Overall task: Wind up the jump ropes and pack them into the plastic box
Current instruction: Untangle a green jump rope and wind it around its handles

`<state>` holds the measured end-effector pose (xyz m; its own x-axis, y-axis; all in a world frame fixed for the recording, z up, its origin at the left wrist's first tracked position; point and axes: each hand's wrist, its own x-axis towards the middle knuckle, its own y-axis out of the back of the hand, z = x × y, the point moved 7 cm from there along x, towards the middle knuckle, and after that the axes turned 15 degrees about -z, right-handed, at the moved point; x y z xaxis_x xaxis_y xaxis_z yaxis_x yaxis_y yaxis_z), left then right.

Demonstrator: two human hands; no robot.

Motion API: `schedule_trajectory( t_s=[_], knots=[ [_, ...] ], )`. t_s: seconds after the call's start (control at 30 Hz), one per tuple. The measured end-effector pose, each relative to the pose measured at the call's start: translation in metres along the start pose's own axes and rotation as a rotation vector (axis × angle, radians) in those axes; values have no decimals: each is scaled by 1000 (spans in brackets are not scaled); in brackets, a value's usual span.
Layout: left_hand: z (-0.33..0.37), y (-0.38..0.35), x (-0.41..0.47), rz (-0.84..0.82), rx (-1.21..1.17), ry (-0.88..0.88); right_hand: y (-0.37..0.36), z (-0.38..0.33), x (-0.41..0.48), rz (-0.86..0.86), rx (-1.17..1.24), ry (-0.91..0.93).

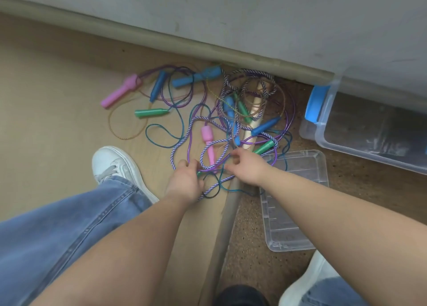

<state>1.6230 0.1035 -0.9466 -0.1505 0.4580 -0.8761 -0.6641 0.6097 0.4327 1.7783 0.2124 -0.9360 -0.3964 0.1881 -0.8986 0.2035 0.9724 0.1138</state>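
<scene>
A tangle of jump ropes [231,111] lies on the floor by the wall, with pink [120,90], blue [196,79] and green [150,113] handles. A purple-and-white braided rope [184,141] loops toward me. My left hand [184,181] is closed on rope strands at the pile's near edge. My right hand [245,167] pinches strands just to its right, beside a pink handle [209,144]. The clear plastic box [392,134] with a blue latch stands at the right. Its clear lid [298,201] lies on the floor under my right forearm.
A grey wall with a baseboard [161,37] runs behind the pile. A floor strip [221,231] divides tan flooring from brown speckled carpet. My white shoes [115,164] and jeans [60,231] are at left and bottom right. A dark object [240,294] sits at the bottom edge.
</scene>
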Motion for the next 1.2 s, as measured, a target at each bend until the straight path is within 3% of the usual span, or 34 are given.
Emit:
schedule_trajectory(
  t_s=[0.1, 0.23, 0.33, 0.43, 0.6, 0.93, 1.03, 1.1, 1.2],
  knots=[
    [1, 17, -2, 95, -84, 20, 4, -2, 8, 113, 366, 12],
    [10, 41, 4, 118, -94, -18, 7, -13, 18, 153, 478, 44],
    [19, 61, 10, 119, -48, -60, 18, -21, 20, 187, 393, 54],
    [23, 85, 13, 192, 14, -65, 41, -29, 13, 331, 189, 20],
    [6, 114, 17, 309, -165, 98, 64, -37, 4, 505, 211, 95],
    [10, 138, 33, 301, -89, -77, 67, -78, 14, 508, 120, 304],
    [2, 153, 37, 372, -111, -135, 62, -101, 24, 505, -3, 396],
    [-9, 163, 40, 423, -78, -90, 57, -119, 30, 488, -75, 478],
    [-30, 172, 56, 358, 57, 75, 50, -140, 40, 437, -163, 524]
  ],
)
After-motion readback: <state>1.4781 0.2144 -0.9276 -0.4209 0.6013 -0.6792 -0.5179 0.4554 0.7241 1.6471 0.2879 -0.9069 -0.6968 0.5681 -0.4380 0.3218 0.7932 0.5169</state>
